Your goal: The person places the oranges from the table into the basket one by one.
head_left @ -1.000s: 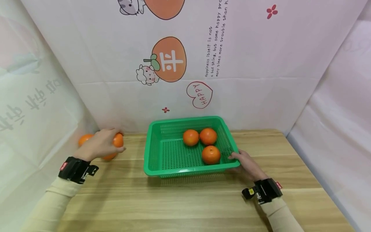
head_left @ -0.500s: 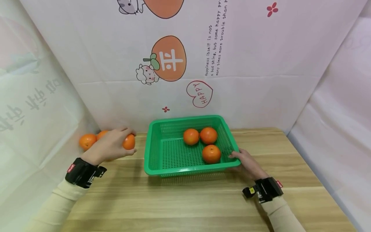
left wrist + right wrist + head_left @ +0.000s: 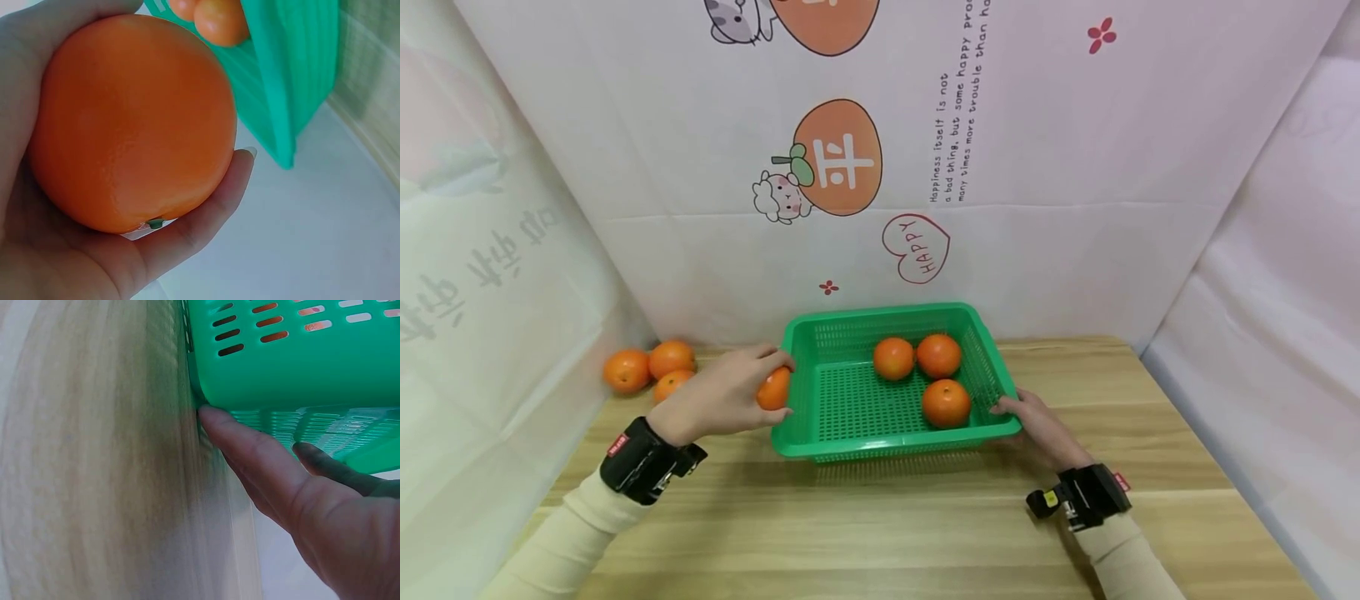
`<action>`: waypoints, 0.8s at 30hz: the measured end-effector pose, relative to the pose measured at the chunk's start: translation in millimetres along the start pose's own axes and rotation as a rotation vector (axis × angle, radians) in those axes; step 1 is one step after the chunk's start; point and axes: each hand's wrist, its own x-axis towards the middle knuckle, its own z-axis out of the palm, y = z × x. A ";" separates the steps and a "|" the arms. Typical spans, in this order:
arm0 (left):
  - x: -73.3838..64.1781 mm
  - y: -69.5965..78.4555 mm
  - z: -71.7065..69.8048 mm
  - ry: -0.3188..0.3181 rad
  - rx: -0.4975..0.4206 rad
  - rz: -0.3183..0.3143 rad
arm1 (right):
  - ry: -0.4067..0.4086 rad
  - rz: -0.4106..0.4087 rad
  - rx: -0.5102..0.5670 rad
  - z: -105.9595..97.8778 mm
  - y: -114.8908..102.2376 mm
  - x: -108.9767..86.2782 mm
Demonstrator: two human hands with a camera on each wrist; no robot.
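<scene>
My left hand (image 3: 718, 398) grips an orange (image 3: 772, 389) at the left rim of the green plastic basket (image 3: 880, 441). Up close in the left wrist view, thumb and fingers wrap the orange (image 3: 134, 125), whose small green stem end shows at the bottom. Inside the basket, toward its right side, lie three more oranges (image 3: 946, 403). With the thumb over the rim and the fingers at the outer wall, my right hand (image 3: 1043, 427) holds the basket's front right corner. In the right wrist view its fingers (image 3: 262, 456) reach along the slotted basket wall (image 3: 300, 375).
Three loose oranges (image 3: 627, 371) sit close together at the back left of the wooden table (image 3: 880, 525), beside the left cloth wall (image 3: 512, 275). A printed white cloth (image 3: 1037, 267) stands right behind the basket.
My left hand has carried the orange rightward from the group at the left to the basket's left rim, uncovering the loose oranges. The right hand and basket have stayed put.
</scene>
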 end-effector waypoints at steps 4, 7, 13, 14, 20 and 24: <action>4.0 9.5 3.2 -0.014 0.011 0.048 | -0.005 0.000 0.012 0.3 0.9 -0.2; 7.5 15.8 5.0 -0.023 0.017 0.080 | -0.013 -0.007 0.016 0.2 0.6 -0.7; 16.0 21.2 7.1 -0.030 0.036 0.112 | -0.009 -0.017 0.007 -1.4 -1.0 -1.8; 17.3 21.1 7.3 -0.032 0.039 0.114 | -0.007 -0.017 0.002 -1.6 -1.1 -2.1; 24.5 20.7 10.1 -0.047 0.039 0.130 | 0.001 -0.018 -0.024 -1.4 -0.7 -2.6; 31.9 22.7 12.5 -0.062 0.050 0.139 | -0.013 -0.034 -0.012 -2.2 0.8 -2.4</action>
